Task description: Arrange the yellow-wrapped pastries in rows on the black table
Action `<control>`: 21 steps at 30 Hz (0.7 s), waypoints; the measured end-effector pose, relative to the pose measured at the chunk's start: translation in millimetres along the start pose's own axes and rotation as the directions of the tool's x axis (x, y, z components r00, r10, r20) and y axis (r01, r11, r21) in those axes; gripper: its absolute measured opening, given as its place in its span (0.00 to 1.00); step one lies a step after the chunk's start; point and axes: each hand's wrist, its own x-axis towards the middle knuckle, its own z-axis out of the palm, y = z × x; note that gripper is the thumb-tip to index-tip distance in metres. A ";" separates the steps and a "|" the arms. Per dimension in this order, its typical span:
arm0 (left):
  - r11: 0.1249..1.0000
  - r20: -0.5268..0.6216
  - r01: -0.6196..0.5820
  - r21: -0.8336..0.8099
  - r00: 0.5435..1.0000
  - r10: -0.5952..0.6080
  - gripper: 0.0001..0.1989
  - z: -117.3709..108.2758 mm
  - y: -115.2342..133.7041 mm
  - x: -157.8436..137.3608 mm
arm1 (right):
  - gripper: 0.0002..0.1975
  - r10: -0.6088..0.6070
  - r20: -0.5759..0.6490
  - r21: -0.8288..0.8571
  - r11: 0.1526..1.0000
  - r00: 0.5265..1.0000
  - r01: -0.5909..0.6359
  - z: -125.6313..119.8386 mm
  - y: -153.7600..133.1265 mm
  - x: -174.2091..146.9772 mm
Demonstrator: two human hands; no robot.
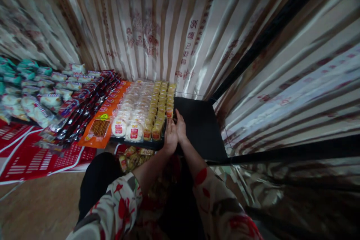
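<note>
My left hand (170, 137) and my right hand (180, 124) are close together at the front of the rightmost row of small yellow packets. Between their fingers is a yellow packet (169, 113) with a red label, partly covered by my fingertips. The left fingers press against its front, while the right hand curves along its right side. Immediately left stand other rows of yellow packets (154, 114). Beyond them lie rows of round white packets (133, 130) in clear wrap with red labels.
Black shelf board (201, 129) extends right of my hands. Orange snack bags (98, 131), dark red packets (75, 107) and white wrapped packets (50, 99) lie leftward. Red baskets (36, 150) and more yellow packets (135, 158) are below. Pleated curtain (157, 26) and black poles (270, 37) surround the shelf.
</note>
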 end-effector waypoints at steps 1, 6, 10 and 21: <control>1.000 0.000 0.000 0.010 1.000 0.000 0.21 -0.7 1.7 -2.2 | 0.28 0.012 -0.031 0.015 1.000 0.999 -0.011 -0.5 -0.7 -3.8; 0.987 0.018 -0.082 0.140 0.997 0.080 0.19 -10.7 11.9 -36.8 | 0.25 0.078 -0.154 0.079 0.995 0.985 -0.067 -8.4 -12.1 -45.9; 0.965 0.135 -0.204 0.163 0.974 0.183 0.20 -41.4 7.7 -96.0 | 0.21 0.142 -0.171 0.214 0.971 0.975 -0.104 -13.9 -23.6 -106.0; 0.725 0.221 0.149 0.672 0.894 -0.389 0.20 -120.5 -74.0 -134.1 | 0.17 0.370 0.243 -0.048 0.928 0.897 -0.370 30.1 32.7 -209.5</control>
